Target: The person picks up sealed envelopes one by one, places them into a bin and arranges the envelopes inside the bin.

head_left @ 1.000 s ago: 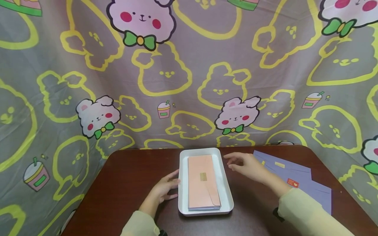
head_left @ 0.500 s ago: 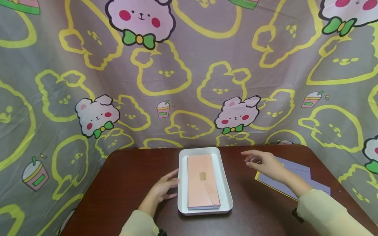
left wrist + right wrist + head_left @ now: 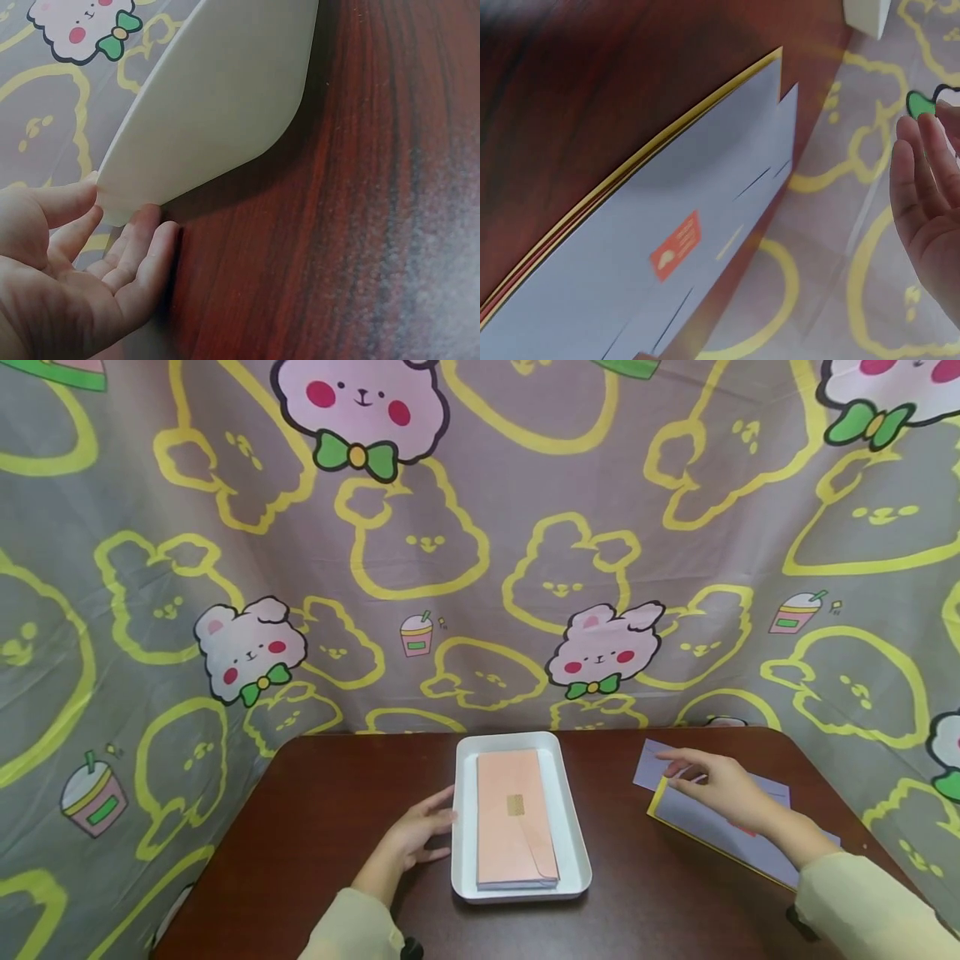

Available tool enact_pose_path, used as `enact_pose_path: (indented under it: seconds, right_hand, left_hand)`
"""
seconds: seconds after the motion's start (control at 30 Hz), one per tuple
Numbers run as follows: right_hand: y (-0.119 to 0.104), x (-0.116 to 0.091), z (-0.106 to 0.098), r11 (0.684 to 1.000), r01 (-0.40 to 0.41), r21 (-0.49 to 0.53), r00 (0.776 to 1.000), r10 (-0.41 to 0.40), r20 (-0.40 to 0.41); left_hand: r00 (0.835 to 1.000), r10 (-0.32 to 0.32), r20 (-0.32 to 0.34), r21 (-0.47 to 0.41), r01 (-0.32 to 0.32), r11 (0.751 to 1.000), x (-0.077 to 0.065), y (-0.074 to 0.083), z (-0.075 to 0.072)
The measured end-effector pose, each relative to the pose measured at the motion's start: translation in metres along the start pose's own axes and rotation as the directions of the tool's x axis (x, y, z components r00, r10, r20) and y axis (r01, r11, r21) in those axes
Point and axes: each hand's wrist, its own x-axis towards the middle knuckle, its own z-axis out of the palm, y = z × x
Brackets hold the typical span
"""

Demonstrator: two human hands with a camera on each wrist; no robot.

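My left hand [image 3: 420, 835] rests against the left side of a white tray [image 3: 573, 827]; in the left wrist view, its thumb touches the rim and its fingertips meet the wall low down. Inside the tray lies a pink envelope [image 3: 510, 843] with a gold sticker, atop a thin stack. Over at the right, my right hand [image 3: 723, 789] hovers above several purple envelopes [image 3: 645, 764], loosely bent and holding nothing. The right wrist view gives a red sticker [image 3: 676, 246] on the top purple envelope, with a yellow edge [image 3: 727, 91] showing beneath it.
A dark brown wooden table [image 3: 352, 777] bears the tray and the envelopes. Behind it hangs a grey cloth [image 3: 480, 568] printed with cartoon animals and drink cups.
My right hand has moved right, from beside the tray to over the purple envelopes, uncovering their yellow edge. The left hand and tray have stayed in place.
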Motion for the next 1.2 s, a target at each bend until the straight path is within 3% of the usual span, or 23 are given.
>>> enact_pose_path:
  seconds: [0.63,0.97,1.2]
  right_hand:
    - [0.035,-0.026,-0.016,0.99,-0.119,-0.07,0.989,0.125,0.078]
    - [0.062,-0.04,-0.023,0.964,-0.091,-0.251,0.988,0.118,0.096]
    - [0.085,-0.05,-0.025,0.936,-0.135,-0.325,0.98,0.175,0.096]
  left_hand:
    - [1.0,0.006,0.001,-0.007,-0.006,1.0,-0.001,-0.001,0.0]
    - [1.0,0.001,-0.003,0.0,-0.001,1.0,0.001,-0.002,0.0]
    - [1.0,-0.008,-0.002,-0.001,0.008,1.0,0.001,-0.001,0.0]
